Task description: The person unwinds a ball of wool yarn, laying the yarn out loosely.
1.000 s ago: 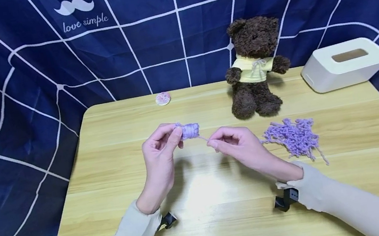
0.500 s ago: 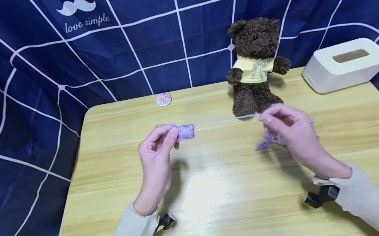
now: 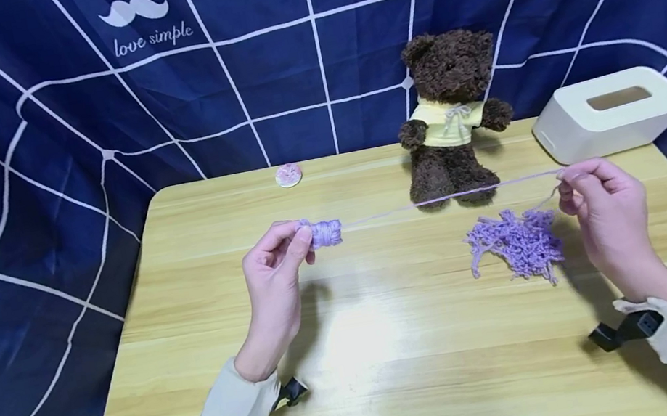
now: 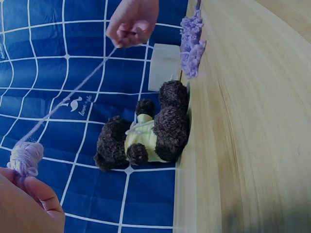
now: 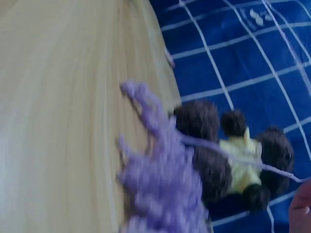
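Note:
Between thumb and fingers, my left hand (image 3: 272, 277) pinches one end of a small wound bundle of purple yarn (image 3: 327, 233), raised over the table. A single yarn strand (image 3: 387, 213) runs from the bundle across to my right hand (image 3: 614, 220), which pinches it far to the right. The strand looks taut in the left wrist view. From the right hand another length drops to a loose purple yarn heap (image 3: 515, 247) lying on the table (image 3: 220, 403). Only a fingertip edge of the right hand shows in the right wrist view.
A brown teddy bear (image 3: 447, 119) in a yellow top stands at the table's back edge, behind the strand. A white tissue box (image 3: 612, 113) is at the back right. A round pink patterned disc (image 3: 288, 175) lies at the back. Blue gridded cloth (image 3: 272, 78) hangs behind.
My right hand has moved far to the right from beside the bundle, drawing the strand out long. The left hand has barely moved, still pinching the bundle. The yarn heap is uncovered again.

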`<action>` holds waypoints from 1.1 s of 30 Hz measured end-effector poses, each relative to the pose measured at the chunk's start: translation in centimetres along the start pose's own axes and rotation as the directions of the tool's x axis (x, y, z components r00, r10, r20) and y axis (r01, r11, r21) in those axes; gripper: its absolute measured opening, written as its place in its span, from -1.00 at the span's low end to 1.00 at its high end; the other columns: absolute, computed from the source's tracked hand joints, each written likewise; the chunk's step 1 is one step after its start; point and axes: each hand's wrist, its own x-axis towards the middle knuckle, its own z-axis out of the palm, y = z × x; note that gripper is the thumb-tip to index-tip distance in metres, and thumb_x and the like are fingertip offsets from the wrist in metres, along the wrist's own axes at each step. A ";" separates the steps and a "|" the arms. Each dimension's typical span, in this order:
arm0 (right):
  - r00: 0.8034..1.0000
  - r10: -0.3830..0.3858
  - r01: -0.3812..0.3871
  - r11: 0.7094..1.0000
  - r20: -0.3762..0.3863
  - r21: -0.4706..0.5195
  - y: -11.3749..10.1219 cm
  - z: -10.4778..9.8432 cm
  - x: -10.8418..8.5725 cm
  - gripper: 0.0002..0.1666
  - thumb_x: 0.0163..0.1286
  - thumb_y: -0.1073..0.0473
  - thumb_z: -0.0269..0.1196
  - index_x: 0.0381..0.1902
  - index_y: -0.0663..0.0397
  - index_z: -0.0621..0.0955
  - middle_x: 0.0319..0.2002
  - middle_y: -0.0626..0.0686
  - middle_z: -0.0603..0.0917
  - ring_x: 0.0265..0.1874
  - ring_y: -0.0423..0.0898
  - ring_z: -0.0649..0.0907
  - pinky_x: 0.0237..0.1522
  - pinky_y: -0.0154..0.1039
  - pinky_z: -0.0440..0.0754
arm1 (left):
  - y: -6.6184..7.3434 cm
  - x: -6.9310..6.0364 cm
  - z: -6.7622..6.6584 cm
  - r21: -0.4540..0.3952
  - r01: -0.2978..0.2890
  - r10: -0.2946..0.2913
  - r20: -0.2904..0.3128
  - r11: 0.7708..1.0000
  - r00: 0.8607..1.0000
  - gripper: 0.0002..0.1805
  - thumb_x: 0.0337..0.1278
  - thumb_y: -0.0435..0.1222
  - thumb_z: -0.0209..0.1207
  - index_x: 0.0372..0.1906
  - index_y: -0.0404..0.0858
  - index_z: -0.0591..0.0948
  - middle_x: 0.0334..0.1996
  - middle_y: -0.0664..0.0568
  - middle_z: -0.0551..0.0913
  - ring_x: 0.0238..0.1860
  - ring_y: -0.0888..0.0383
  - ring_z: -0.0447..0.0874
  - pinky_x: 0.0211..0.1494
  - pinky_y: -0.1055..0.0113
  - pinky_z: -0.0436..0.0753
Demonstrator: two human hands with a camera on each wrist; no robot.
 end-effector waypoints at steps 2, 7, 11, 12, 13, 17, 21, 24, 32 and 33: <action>0.998 0.011 -0.013 0.999 -0.064 -0.041 -0.2 -0.9 0.7 -0.89 0.52 0.56 0.24 -0.26 0.56 0.67 -0.44 0.16 0.69 -0.49 -0.07 0.63 -0.56 -0.38 0.58 | 0.0 0.0 0.0 -0.001 0.000 0.000 -0.002 1.000 1.000 -0.76 0.44 -0.57 0.26 -0.19 -0.20 0.82 -0.25 -0.05 0.69 -0.33 0.14 0.59 -0.27 0.39 0.63; 0.988 0.096 -0.127 0.953 -0.123 -0.275 -0.5 -2.9 1.5 -0.82 0.50 0.51 0.25 -0.29 0.35 0.76 -0.51 0.02 0.70 -0.55 -0.19 0.60 -0.59 -0.44 0.59 | 0.1 0.0 0.0 -0.003 0.001 -0.001 -0.003 1.000 1.000 -0.75 0.44 -0.56 0.26 -0.19 -0.19 0.83 -0.25 -0.04 0.69 -0.33 0.14 0.58 -0.27 0.39 0.63; 0.959 0.277 -0.183 0.750 0.051 -0.636 -0.1 -3.7 1.0 -0.79 0.60 0.36 0.25 -0.16 0.11 0.81 -0.39 -0.17 0.75 -0.45 -0.26 0.61 -0.45 -0.46 0.61 | 0.0 -0.1 0.0 -0.004 0.000 0.000 0.000 1.000 1.000 -0.75 0.45 -0.57 0.25 -0.19 -0.20 0.82 -0.26 -0.04 0.69 -0.33 0.14 0.58 -0.27 0.39 0.62; 0.944 0.315 -0.150 0.685 0.104 -0.713 0.1 -3.7 0.7 -0.80 0.62 0.32 0.25 -0.12 0.07 0.81 -0.34 -0.25 0.77 -0.39 -0.30 0.63 -0.38 -0.49 0.61 | 0.0 -0.1 0.0 -0.004 0.001 -0.001 0.002 1.000 1.000 -0.76 0.45 -0.57 0.25 -0.18 -0.21 0.82 -0.26 -0.05 0.69 -0.33 0.14 0.58 -0.27 0.39 0.62; 0.928 0.342 -0.111 0.631 0.147 -0.768 0.3 -3.6 0.5 -0.82 0.64 0.26 0.26 -0.07 0.04 0.81 -0.28 -0.32 0.77 -0.32 -0.34 0.64 -0.32 -0.50 0.61 | 0.0 -0.1 0.0 -0.005 0.001 -0.001 0.003 1.000 1.000 -0.77 0.45 -0.57 0.25 -0.18 -0.22 0.82 -0.26 -0.05 0.69 -0.33 0.14 0.58 -0.27 0.38 0.62; 0.911 0.338 -0.003 0.576 0.235 -0.818 1.1 -2.4 -0.5 -0.79 0.67 0.17 0.29 0.13 -0.08 0.77 -0.10 -0.41 0.74 -0.15 -0.35 0.63 -0.16 -0.53 0.58 | 0.0 -0.1 0.0 -0.007 0.004 -0.004 0.009 1.000 1.000 -0.76 0.45 -0.56 0.25 -0.18 -0.21 0.82 -0.25 -0.04 0.69 -0.32 0.14 0.58 -0.26 0.38 0.62; 0.922 0.275 0.027 0.659 0.274 -0.751 1.6 -0.1 -1.7 -0.68 0.66 0.20 0.30 0.27 -0.08 0.73 -0.14 -0.28 0.72 -0.28 -0.24 0.58 -0.31 -0.45 0.58 | 0.1 0.0 0.1 -0.013 0.002 -0.002 0.008 1.000 1.000 -0.76 0.45 -0.56 0.25 -0.18 -0.20 0.82 -0.25 -0.05 0.69 -0.32 0.14 0.59 -0.26 0.38 0.61; 0.915 0.252 0.020 0.750 0.314 -0.661 1.9 2.2 -2.6 -0.67 0.65 0.24 0.32 0.29 0.08 0.72 -0.24 -0.17 0.69 -0.36 -0.19 0.55 -0.36 -0.41 0.59 | 0.1 0.0 0.2 -0.016 0.002 -0.002 0.009 1.000 1.000 -0.76 0.45 -0.55 0.26 -0.19 -0.19 0.83 -0.25 -0.04 0.69 -0.32 0.15 0.59 -0.26 0.39 0.61; 0.865 0.272 -0.057 0.888 0.422 -0.456 4.0 8.2 -4.9 -0.71 0.65 0.28 0.29 0.23 0.25 0.70 -0.24 0.01 0.64 -0.35 -0.10 0.55 -0.29 -0.32 0.68 | 0.1 -0.1 0.4 -0.020 0.011 -0.011 0.013 1.000 1.000 -0.75 0.45 -0.55 0.26 -0.19 -0.17 0.83 -0.25 -0.04 0.70 -0.32 0.15 0.60 -0.26 0.40 0.62; 0.851 0.282 -0.051 0.885 0.444 -0.463 4.3 8.9 -5.2 -0.70 0.66 0.28 0.27 0.25 0.24 0.69 -0.17 0.03 0.67 -0.31 -0.09 0.58 -0.24 -0.29 0.71 | 0.0 -0.1 0.5 -0.021 0.013 -0.013 0.013 1.000 1.000 -0.75 0.45 -0.55 0.26 -0.19 -0.17 0.83 -0.25 -0.04 0.70 -0.32 0.15 0.60 -0.26 0.40 0.62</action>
